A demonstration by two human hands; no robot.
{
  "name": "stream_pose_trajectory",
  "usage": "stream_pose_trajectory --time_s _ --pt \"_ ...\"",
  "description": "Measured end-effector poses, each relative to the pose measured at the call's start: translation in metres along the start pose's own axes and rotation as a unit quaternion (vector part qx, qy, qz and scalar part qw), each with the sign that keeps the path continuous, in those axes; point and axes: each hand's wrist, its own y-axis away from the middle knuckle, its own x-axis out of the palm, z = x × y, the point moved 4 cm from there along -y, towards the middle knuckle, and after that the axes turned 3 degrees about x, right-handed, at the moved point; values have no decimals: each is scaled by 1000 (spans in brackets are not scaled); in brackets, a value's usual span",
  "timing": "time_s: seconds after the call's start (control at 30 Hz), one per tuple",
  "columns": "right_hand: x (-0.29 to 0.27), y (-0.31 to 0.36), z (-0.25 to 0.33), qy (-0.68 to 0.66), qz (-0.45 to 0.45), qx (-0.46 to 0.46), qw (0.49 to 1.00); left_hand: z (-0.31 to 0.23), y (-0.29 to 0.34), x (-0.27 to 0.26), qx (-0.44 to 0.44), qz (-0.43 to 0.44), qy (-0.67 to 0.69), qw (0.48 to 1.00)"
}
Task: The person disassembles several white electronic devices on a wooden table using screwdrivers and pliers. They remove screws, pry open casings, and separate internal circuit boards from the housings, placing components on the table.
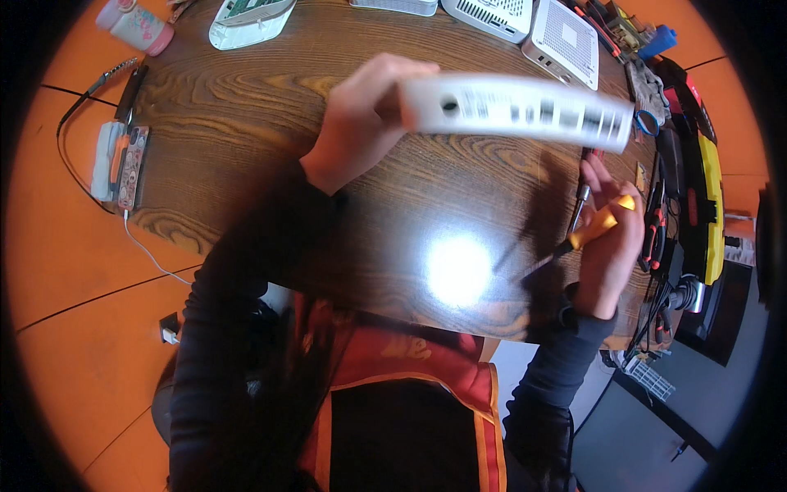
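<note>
My left hand (354, 123) is closed on the left end of a flat white box-shaped electronic device (500, 111). It is held above the wooden table (270, 98), with a row of ports and a round socket along the side that shows. The device is smeared by motion. Below its right end, my right hand (611, 254) is wrapped round a screwdriver (602, 225) with a yellow-orange handle. Its dark shaft slants down and left over the table. Near the fingers of that hand lies another thin metal-shafted tool (579, 205).
White device housings (561, 41) stand along the far edge; an opened one (250, 23) shows a green circuit board. Pliers (654, 230) and other tools crowd the right edge beside a yellow-and-black case (709, 197). At left are a power strip (134, 168) and a pink bottle (139, 29).
</note>
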Motion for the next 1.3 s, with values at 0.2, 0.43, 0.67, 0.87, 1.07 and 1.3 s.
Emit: stream_pose_trajectory --time_s 0.2,0.43,0.67,0.87,1.07,1.3 --pt "-3 16 4 -14 67 14 998 12 -7 -12 -248 -200 351 881" --pt "5 54 -16 245 8 -4 969 23 0 -24 -285 -197 396 851" --pt "23 69 -34 150 -4 124 981 26 4 -32 -255 -181 290 905" --pt "77 73 -77 -247 124 331 902 24 4 -44 -205 -174 213 939" --pt "110 65 -87 -224 169 340 897 26 4 -52 -200 -200 210 936" --pt "133 54 -93 31 189 213 958 21 5 -55 -182 -239 197 933"
